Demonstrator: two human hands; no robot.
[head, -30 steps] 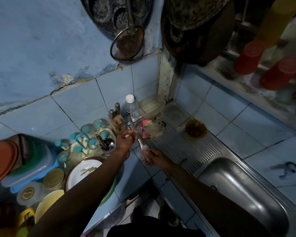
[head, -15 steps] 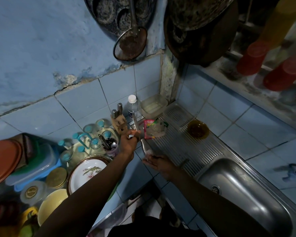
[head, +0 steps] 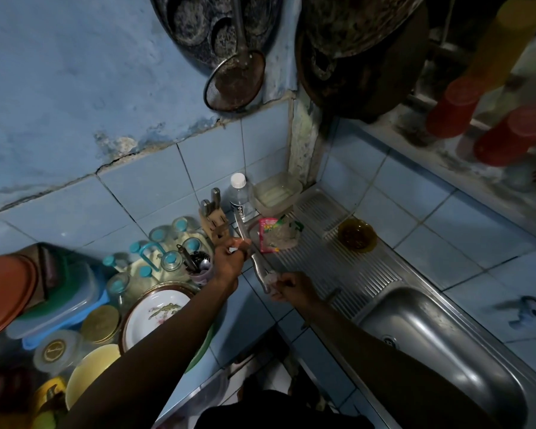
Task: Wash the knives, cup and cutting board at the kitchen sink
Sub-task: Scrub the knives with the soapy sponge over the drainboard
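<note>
Steel sink lies right of both hands. Left hand grips the long wet metal knife over the tabletop; right hand pinches its lower end with something pale. Stiff, slippery, sharp: I would hold the handle.

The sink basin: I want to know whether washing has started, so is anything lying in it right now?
No, the sink basin shows only bare steel and its drain, while both hands work on a knife over the counter.
</note>
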